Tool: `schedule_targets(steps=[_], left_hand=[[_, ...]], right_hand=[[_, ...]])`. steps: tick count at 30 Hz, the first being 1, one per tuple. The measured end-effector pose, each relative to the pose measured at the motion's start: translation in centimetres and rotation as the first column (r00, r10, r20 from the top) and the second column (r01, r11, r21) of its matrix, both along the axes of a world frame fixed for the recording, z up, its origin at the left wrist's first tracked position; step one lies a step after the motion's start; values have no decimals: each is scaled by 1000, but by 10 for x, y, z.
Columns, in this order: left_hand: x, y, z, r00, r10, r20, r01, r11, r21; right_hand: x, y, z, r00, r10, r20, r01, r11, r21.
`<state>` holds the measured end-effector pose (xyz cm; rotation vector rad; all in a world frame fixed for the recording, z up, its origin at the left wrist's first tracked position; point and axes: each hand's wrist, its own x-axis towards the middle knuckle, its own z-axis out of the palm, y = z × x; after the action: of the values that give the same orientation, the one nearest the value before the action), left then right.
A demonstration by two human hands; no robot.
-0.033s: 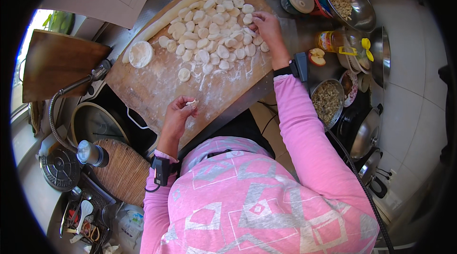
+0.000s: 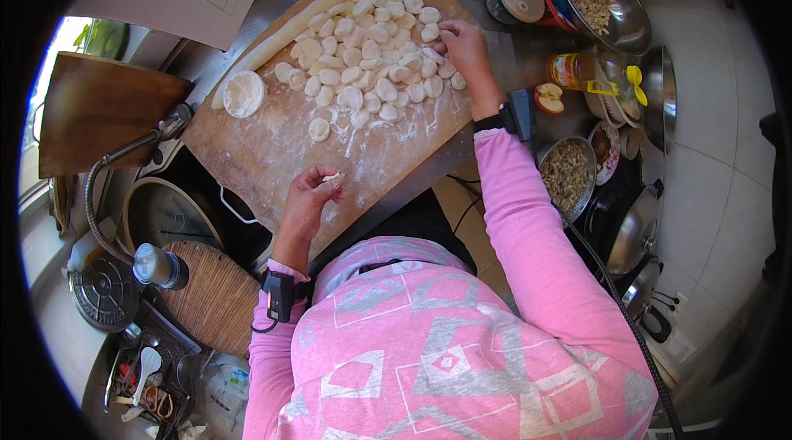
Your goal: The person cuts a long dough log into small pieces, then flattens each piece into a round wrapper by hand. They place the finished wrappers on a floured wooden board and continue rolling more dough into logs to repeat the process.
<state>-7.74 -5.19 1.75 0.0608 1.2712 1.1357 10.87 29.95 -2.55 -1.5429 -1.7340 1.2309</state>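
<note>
A floured wooden board carries a loose heap of small flattened dough pieces. Along its far left edge lies a long dough rope, with a round container of white flour at the rope's near end. One dough disc sits apart, nearer to me. Low over the board's near edge, my left hand is closed, pinching a small dough piece. My right hand reaches to the heap's right edge, its fingers curled together; what they grip, if anything, is hidden.
At right stand a steel bowl of pale chopped pieces, a bowl of chopped filling, an oil bottle and a cut apple. To the left are a hose tap, a large basin and a wooden lid.
</note>
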Motion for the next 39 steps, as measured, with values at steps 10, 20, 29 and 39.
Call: schedule_targets(steps=[10,20,29,39], left_hand=[[0,14,10,998,60,-2,-60,997,42],[-8,27,29,997,24,80,-39,982,187],[-10,25,23,996,-78,48,74,994,84],[14,15,19,953,-252,171,244,968,62]], right_hand=[[-21,-120,64,847,530,-42,-532,844,-68],[-45,-201,69,683,720,-123,-683,690,241],[-37,-209,64,654,743,142,-730,570,377],[13,-31,25,994,26,110,-60,946,318]])
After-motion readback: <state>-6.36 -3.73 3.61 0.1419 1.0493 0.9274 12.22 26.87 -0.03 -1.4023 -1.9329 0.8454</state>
